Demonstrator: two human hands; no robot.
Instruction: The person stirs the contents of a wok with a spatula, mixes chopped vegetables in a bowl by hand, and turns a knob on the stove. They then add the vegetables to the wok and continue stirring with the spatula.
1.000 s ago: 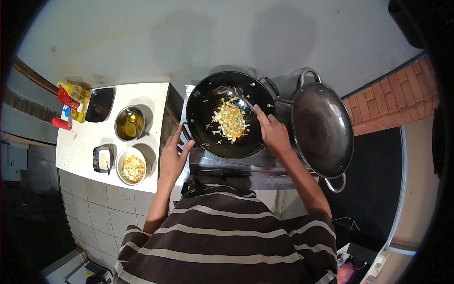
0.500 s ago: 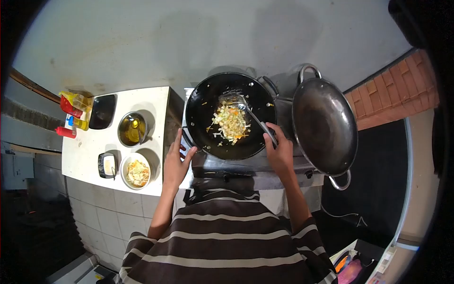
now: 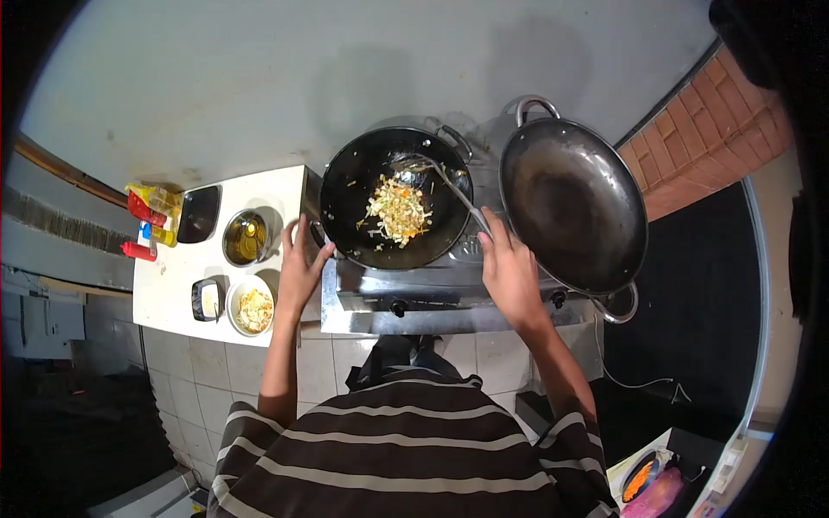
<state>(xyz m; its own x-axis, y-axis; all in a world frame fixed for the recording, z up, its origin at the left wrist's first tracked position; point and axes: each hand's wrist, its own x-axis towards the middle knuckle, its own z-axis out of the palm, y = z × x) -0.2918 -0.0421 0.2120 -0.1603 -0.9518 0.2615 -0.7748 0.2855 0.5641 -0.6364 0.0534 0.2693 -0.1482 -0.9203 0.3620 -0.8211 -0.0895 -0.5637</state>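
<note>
A black wok (image 3: 363,242) sits on the stove with chopped vegetables (image 3: 399,211) heaped in its middle. My right hand (image 3: 511,281) grips the handle of a metal spatula (image 3: 458,193). The spatula's head lies in the wok, just beyond the vegetables. On the other side, my left hand (image 3: 300,272) is open, with thumb and fingers apart, beside the wok's left side handle (image 3: 317,231).
A larger wok (image 3: 574,207) rests to the right on the steel stove (image 3: 371,289). The white table (image 3: 173,302) at left holds a pot of oil (image 3: 245,238), a bowl of shredded vegetables (image 3: 254,312), a small black dish (image 3: 207,300), a black tray (image 3: 199,214) and a red bottle (image 3: 138,251).
The spatula has moved off the vegetables toward the far side of the wok. The left fingers are spread wider by the handle. The whole view has shifted slightly.
</note>
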